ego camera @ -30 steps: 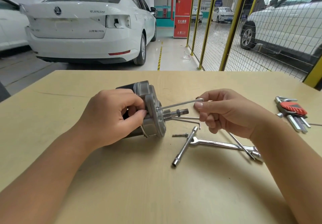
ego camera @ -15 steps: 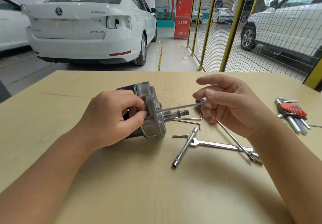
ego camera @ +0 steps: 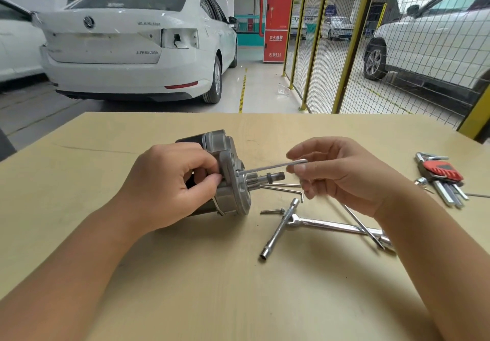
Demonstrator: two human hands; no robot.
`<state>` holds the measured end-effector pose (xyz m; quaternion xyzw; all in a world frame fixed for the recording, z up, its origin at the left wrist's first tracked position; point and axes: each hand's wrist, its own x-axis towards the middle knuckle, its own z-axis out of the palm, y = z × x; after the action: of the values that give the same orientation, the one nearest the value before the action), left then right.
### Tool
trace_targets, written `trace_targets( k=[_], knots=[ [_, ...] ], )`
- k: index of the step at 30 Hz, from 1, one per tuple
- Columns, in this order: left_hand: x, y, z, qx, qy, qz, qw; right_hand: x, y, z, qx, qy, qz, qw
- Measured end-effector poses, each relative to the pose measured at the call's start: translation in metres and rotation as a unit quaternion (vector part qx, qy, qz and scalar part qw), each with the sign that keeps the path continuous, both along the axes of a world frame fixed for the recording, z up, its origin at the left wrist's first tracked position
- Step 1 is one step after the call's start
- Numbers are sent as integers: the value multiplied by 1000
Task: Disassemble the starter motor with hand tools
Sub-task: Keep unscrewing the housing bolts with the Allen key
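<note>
The starter motor (ego camera: 230, 161) lies on its side on the wooden table (ego camera: 238, 287), its pinion shaft (ego camera: 274, 176) pointing right. My left hand (ego camera: 169, 186) grips the motor's dark body from the near side. A silver hex key (ego camera: 270, 166) sticks out of the motor's front flange, just above the shaft. My right hand (ego camera: 344, 178) pinches the key's outer bent end between index finger and thumb, and its lower fingers are blurred.
Below the shaft lie a second hex key (ego camera: 287, 188), a loose bolt (ego camera: 271, 211), a T-handle socket wrench (ego camera: 281, 224) and a thin screwdriver shaft (ego camera: 363, 228). A red-handled hex key set (ego camera: 441, 173) sits at the right. Cars and a wire fence stand beyond the table.
My right hand has re-gripped the hex key's end: from curled beneath it, to lifted over it, to a pinch at the bend. The left hand and motor stay put.
</note>
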<state>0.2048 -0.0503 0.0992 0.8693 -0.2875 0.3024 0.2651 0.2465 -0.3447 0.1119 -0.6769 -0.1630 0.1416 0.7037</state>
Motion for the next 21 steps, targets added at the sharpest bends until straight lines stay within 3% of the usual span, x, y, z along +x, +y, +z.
trace_targets(
  k=[4,8,15,21],
  knots=[
    [0,0,0,3,-1,1,1000,0,1,0,-22,-10,-60,998],
    [0,0,1,5,-2,1,1000,2,3,-1,27,-41,-71,996],
    [-2,-2,1,3,0,3,1000,-2,2,2,110,-105,-23,988],
    [-1,-1,1,4,-1,4,1000,-4,-3,3,91,-131,67,985]
  ],
)
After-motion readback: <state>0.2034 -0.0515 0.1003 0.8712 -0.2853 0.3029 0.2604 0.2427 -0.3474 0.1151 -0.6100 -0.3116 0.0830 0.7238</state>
